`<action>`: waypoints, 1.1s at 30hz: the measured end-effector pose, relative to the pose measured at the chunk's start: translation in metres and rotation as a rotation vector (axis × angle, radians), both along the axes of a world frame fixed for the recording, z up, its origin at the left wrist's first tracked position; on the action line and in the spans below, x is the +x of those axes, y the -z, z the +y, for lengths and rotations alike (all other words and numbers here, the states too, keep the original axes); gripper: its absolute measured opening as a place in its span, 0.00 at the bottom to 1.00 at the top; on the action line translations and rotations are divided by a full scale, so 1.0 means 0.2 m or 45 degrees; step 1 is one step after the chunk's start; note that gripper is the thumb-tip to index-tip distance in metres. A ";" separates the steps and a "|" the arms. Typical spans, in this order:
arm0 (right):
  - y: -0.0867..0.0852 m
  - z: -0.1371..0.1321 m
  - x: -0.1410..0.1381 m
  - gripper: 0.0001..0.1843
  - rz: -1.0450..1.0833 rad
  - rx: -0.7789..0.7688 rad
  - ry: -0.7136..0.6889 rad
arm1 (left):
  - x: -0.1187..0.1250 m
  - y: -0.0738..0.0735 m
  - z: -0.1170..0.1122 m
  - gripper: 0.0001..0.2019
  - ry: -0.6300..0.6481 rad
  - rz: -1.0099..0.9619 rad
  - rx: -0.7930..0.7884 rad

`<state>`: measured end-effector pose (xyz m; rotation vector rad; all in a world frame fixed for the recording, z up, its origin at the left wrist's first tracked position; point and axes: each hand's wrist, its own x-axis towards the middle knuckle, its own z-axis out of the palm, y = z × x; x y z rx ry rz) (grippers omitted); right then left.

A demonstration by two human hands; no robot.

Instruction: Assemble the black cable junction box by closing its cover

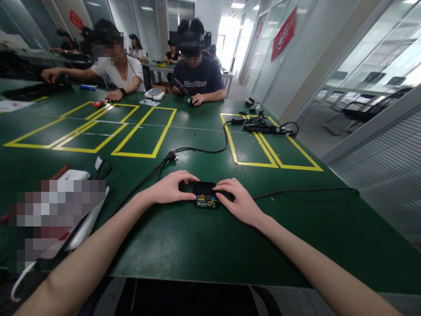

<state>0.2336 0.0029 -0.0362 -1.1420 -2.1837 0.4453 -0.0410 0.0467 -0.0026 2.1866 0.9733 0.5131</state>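
A small black device [205,194] lies on the green table [204,245] in front of me, its case open and a green circuit board with coloured parts showing at its near edge. My left hand [171,188] pinches its left end between thumb and fingers. My right hand [237,199] grips its right end, fingertips on the top edge. A black cable [305,190] runs from behind my right hand off to the right.
A second black cable [197,150] curves back to a heap of black adapters [263,125]. Yellow tape rectangles [144,131] mark the tabletop. A white object [77,175] lies at the left. Two people [197,74] sit across, hands on small items.
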 end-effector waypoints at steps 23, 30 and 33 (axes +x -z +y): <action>0.02 -0.03 -0.02 0.14 0.514 -0.231 -0.082 | 0.05 0.02 -0.02 0.19 -0.047 -0.274 -0.420; 0.00 -0.03 -0.01 0.17 0.379 -0.103 -0.132 | 0.05 0.01 -0.02 0.16 -0.031 -0.323 -0.521; 0.00 -0.03 -0.01 0.17 0.362 -0.056 -0.118 | 0.05 0.01 -0.02 0.14 -0.054 -0.309 -0.520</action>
